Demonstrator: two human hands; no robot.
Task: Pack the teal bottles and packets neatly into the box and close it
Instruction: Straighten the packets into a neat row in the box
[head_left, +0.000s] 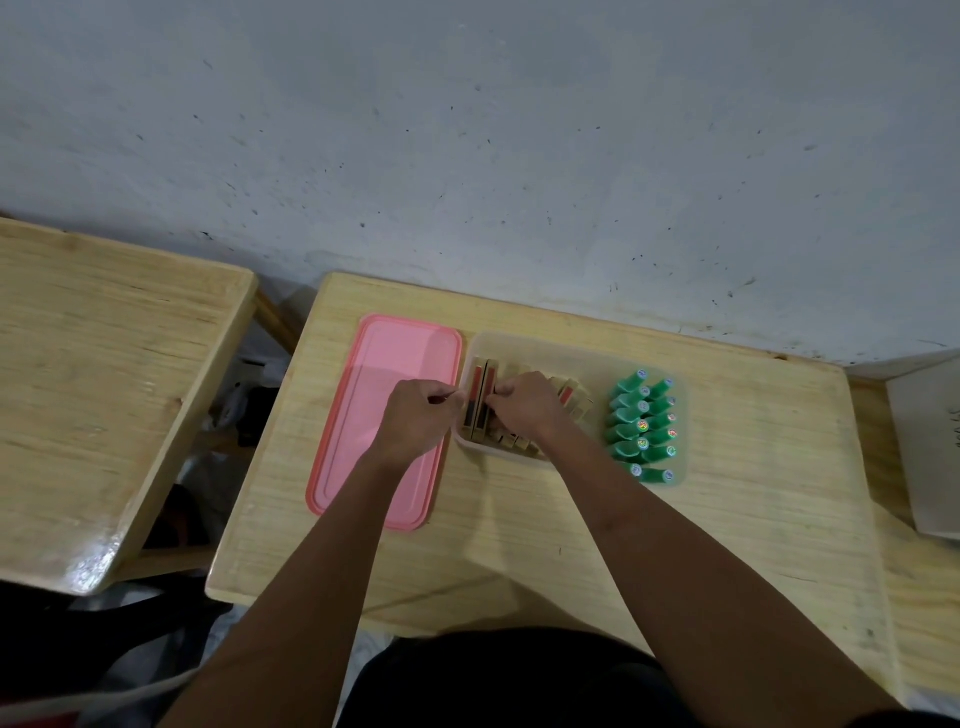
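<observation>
A translucent box (571, 347) sits on a small wooden table (753, 499). Several teal bottles (641, 423) lie stacked in two columns in its right end. Tan packets (480, 397) with red and dark stripes stand on edge in its left and middle part. My left hand (415, 421) pinches the leftmost packets at the box's left wall. From the right, my right hand (530, 408) grips the same upright packets, fingers curled over their tops. The pink lid (384, 415) lies flat on the table, left of the box and partly under my left wrist.
A second wooden table (104, 374) stands to the left, with a gap between the two. A white sheet or board (930, 441) lies at the right edge. A grey wall (467, 156) runs along the back of the table.
</observation>
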